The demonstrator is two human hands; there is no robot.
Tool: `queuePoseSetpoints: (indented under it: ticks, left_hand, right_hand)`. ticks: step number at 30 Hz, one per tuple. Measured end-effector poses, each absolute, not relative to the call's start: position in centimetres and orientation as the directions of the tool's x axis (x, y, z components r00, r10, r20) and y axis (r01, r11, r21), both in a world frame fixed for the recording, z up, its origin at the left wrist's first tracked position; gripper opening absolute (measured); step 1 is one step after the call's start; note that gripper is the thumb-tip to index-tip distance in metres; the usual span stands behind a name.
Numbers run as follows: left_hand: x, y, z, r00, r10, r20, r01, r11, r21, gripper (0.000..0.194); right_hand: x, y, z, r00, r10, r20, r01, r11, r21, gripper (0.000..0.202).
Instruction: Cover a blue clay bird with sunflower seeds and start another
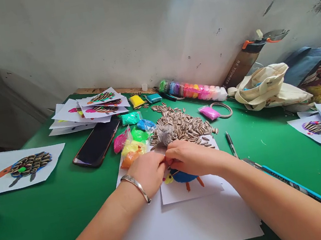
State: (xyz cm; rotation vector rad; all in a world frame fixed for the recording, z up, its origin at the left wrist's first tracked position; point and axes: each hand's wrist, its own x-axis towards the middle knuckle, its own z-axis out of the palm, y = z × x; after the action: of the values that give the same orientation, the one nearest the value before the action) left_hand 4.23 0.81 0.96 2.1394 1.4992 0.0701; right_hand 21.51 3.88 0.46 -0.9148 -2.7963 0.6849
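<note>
Above a small white card (172, 195), both of my hands meet with their fingertips nearly touching. My left hand (148, 171), with a silver bangle at the wrist, is closed in a pinch. The fingers of my right hand (193, 156) are also bent together; what either hand holds is hidden. Partly covered by my right hand, a blue clay animal figure (184, 176) with a yellow head and orange legs lies on the card. A bag of grey clay (165, 133) sits just beyond my fingertips, in front of a heap of striped sunflower seeds (185, 121).
Bags of coloured clay, such as an orange one (129, 158), lie left of the seeds. A phone (97, 143) and finished seed pictures (88, 109) are further left. On the right are a pen (230, 144), a blue-edged cutter-like tool (292, 182) and a cloth bag (267, 86).
</note>
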Motion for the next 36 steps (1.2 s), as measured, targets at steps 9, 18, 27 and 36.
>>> queuePoseSetpoints:
  ticks: [9,18,27,36]
  left_hand:
    - [4.4,0.7,1.4,0.375,0.882,-0.285,0.838,-0.191,0.512,0.021]
    - [4.1,1.1,0.9,0.374,0.896,-0.240,0.753,-0.142,0.642,0.027]
    - [4.0,1.3,1.1,0.376,0.883,-0.282,0.632,-0.022,0.775,0.027]
    - [4.3,0.7,1.2,0.454,0.857,-0.245,0.811,-0.284,0.511,0.024]
  right_hand:
    - [22.1,3.1,0.0,-0.755,0.653,0.058,0.564,0.693,-0.450,0.012]
    - [22.1,2.5,0.4,-0.658,0.741,0.135,0.573,0.609,-0.549,0.013]
    - [23.1,1.6,0.1,-0.649,0.724,0.232,0.524,0.647,-0.554,0.019]
    - [23.4,1.0,0.3,-0.663,0.749,-0.008,0.622,0.544,-0.562,0.023]
